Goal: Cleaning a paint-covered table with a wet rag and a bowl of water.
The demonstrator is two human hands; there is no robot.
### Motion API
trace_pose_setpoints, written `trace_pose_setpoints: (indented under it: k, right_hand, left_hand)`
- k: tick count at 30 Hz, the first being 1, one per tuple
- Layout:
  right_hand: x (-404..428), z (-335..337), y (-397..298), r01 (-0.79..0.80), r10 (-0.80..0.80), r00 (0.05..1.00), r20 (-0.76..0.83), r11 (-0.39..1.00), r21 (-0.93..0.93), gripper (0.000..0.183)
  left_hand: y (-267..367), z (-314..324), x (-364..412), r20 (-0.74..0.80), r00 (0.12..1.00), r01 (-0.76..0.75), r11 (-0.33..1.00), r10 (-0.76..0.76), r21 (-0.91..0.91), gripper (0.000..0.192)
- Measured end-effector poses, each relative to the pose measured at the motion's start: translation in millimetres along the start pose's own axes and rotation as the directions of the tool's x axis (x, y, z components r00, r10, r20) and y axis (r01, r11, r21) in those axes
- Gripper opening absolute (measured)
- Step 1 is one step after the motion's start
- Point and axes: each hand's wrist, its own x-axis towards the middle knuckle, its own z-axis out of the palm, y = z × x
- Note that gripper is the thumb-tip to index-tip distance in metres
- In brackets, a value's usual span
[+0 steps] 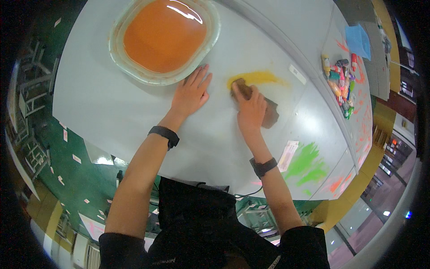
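Observation:
My right hand (251, 108) presses a damp-looking brown cloth (270, 112) onto the light grey tabletop (215, 144). The cloth's upper end meets a smear of yellow paint (260, 78). Flat on the table to the left lies my left hand (190, 92), holding nothing. Its fingertips reach the near edge of a pale plastic basin (147, 80), but whether they touch it is hard to tell. Cloudy orange liquid (161, 40) fills much of the basin. Dark bands circle both wrists.
Green paint (307, 163) marks the table at right, beside a printed paper strip (288, 155). Beyond a raised grey divider (302, 57) sit several paint bottles (342, 80) and a blue plastic bin (358, 42). Paper scraps litter the green floor (74, 175); stools (33, 94) stand left.

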Motion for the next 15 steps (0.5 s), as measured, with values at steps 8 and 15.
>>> trace_pose_setpoints:
  k: [8, 15]
  right_hand:
    - [5, 8, -2, -0.010, 0.009, 0.999, -0.031, 1.000, -0.014, 0.066]
    - [3, 4, 1, 0.037, -0.036, 0.999, -0.025, 0.999, 0.015, 0.061]
  left_hand:
    - [-1, 0, 0, -0.014, 1.000, -0.011, 1.000, 0.011, -0.024, 0.044]
    - [0, 0, 1, 0.005, 1.000, -0.001, 1.000, 0.001, -0.011, 0.045]
